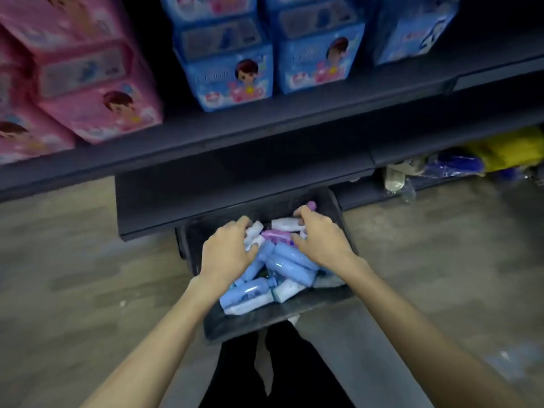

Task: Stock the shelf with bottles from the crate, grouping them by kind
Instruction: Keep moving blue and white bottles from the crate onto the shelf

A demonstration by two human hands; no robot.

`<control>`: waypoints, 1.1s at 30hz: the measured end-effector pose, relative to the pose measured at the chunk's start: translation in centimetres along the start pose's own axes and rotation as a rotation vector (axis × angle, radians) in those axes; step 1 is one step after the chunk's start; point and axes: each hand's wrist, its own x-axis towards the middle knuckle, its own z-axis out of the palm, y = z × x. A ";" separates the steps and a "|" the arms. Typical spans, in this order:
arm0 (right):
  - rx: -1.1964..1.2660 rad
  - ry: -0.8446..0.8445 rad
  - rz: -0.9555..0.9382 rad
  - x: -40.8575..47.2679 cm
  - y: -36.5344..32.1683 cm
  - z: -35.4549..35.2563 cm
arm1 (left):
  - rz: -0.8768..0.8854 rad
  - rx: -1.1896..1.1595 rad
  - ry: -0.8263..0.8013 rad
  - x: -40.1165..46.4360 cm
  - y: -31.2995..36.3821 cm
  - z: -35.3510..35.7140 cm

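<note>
A dark crate [265, 318] stands on the floor below the shelf, holding several loose bottles lying in a heap. Light blue bottles [290, 267] fill its near half; white bottles [284, 223] and a pink bottle [276, 236] lie at the far end. My left hand [228, 251] reaches into the crate's left side, fingers curled over white bottles [254, 234]. My right hand [319, 237] is on the far right side, fingers closed over a white bottle beside a purple cap [311, 205]. The dark shelf board [235, 136] runs across above the crate.
Pink boxes [88, 98] stand on the shelf at left, blue boxes [235, 75] in the middle and at right. A lower dark shelf board [191, 198] juts out over the crate's far end. Yellow and blue packages [485, 157] lie under the shelf at right. Wood-look floor surrounds the crate.
</note>
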 end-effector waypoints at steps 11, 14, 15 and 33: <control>-0.059 -0.308 0.219 4.3 11.4 17.3 | -0.116 0.049 -0.390 2.3 -6.5 19.0; -0.100 -0.364 0.189 6.4 12.5 21.3 | -0.123 0.057 -0.429 2.3 -8.4 23.0; -0.108 -0.373 0.181 7.2 12.8 22.6 | -0.129 0.053 -0.438 2.4 -9.1 24.2; -0.551 -0.313 -0.044 13.8 12.5 31.6 | -0.215 -0.055 -0.501 2.9 -13.3 31.7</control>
